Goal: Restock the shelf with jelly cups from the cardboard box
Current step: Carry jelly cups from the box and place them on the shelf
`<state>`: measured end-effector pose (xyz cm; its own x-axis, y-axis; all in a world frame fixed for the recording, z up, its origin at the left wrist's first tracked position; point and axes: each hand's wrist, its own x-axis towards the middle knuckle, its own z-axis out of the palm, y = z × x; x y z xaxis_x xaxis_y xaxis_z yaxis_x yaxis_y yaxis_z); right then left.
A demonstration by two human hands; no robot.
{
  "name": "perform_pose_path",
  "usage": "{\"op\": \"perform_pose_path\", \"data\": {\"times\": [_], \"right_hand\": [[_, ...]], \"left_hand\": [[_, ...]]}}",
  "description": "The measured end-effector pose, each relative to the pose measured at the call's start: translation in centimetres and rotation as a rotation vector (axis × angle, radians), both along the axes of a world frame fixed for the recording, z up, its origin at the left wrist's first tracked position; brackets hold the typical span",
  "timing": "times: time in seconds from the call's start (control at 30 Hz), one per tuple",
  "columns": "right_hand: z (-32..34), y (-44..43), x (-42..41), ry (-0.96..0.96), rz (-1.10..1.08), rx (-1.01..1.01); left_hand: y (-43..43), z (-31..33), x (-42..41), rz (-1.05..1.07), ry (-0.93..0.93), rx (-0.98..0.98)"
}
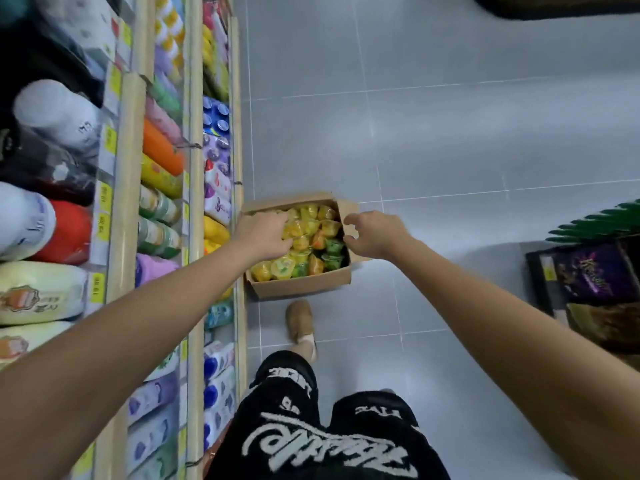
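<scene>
An open cardboard box (304, 287) stands on the grey floor against the foot of the shelf (194, 209). It is packed with yellow, orange and green jelly cups (313, 230). My left hand (261, 233) reaches into the box's left side, its fingers bent down among the yellow cups; whether they grip one is hidden. My right hand (375, 233) hovers over the box's right flap, thumb and fingers spread in a C and holding nothing. Yellow packs (214, 232) lie on the lowest shelf level right beside the box.
The shelf runs along the left, stocked with bottles, cans and packets behind price-tag rails. My foot in a tan slipper (299, 318) stands just in front of the box. A low display with dark snack bags (588, 275) is at the right. Grey floor tiles lie between.
</scene>
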<state>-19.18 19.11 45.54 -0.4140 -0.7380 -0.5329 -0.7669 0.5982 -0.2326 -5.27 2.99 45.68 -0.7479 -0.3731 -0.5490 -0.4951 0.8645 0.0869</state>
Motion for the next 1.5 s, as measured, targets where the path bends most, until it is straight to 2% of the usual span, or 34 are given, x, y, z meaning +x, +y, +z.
{"op": "perform_pose_path", "data": {"times": [0.23,0.4,0.53,0.73,0.9,1.1,1.33,1.5], "right_hand": [[-5.7,-6.3,0.6,-0.088,0.033,0.103],[-11.1,-9.1,0.5,-0.114,0.041,0.175],[-18.3,-10.8,-0.4,-0.132,-0.008,0.174],[-30.2,-12.6,-1.9,-0.155,-0.075,0.210],[-39.6,-12.5,-3.5,-0.183,-0.286,0.197],[-49.4,-11.6,-4.3,-0.174,-0.547,0.157],[-56.0,-12.6,-5.3,-0.202,-0.727,0.091],[-58.8,-13.3,-5.9,-0.189,-0.869,-0.076]], "left_hand": [[-5.4,-7.1,1.6,0.121,-0.105,0.164],[-7.0,-12.4,1.1,0.241,-0.129,0.172],[-7.7,-18.9,-0.7,0.345,-0.123,0.196],[-7.2,-32.0,-2.2,0.571,-0.106,0.303],[-6.1,-42.0,-4.1,0.721,-0.066,0.352],[-6.2,-50.4,-7.2,0.799,0.040,0.297],[-7.2,-56.5,-8.4,0.968,0.194,0.292],[-6.8,-57.9,-8.5,1.045,0.322,0.293]]}}
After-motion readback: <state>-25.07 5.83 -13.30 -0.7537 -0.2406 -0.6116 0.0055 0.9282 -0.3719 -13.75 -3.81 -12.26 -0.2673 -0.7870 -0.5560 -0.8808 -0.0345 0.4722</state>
